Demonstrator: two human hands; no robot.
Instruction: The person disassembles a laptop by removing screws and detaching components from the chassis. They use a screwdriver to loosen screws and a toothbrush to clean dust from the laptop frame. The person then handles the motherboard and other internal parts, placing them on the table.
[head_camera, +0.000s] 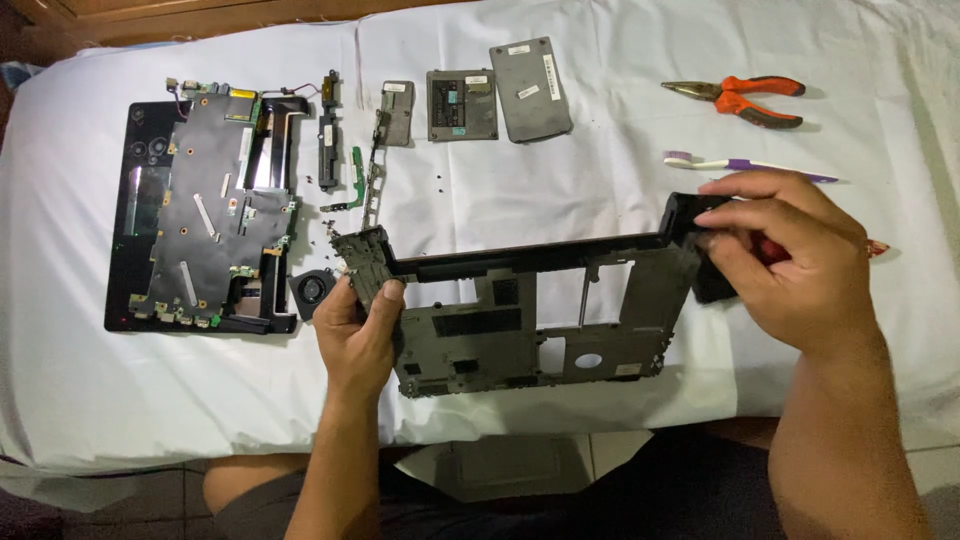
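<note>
A grey laptop bottom case (520, 320), stripped to a frame with cut-outs, is held tilted over the white-covered table. My left hand (358, 330) grips its left corner near the hinge. At the case's right corner my right hand (790, 255) is closed on a red-handled tool, probably a screwdriver, whose tip end shows past my hand (877, 248); most of the tool is hidden by my fingers.
The opened laptop half with its board (205, 215) lies at the left, a small fan (313, 288) beside it. Cover plates (530, 88), brackets (372, 170) and loose screws lie at the back. Orange pliers (745, 100) and a purple toothbrush (750, 165) lie at the right.
</note>
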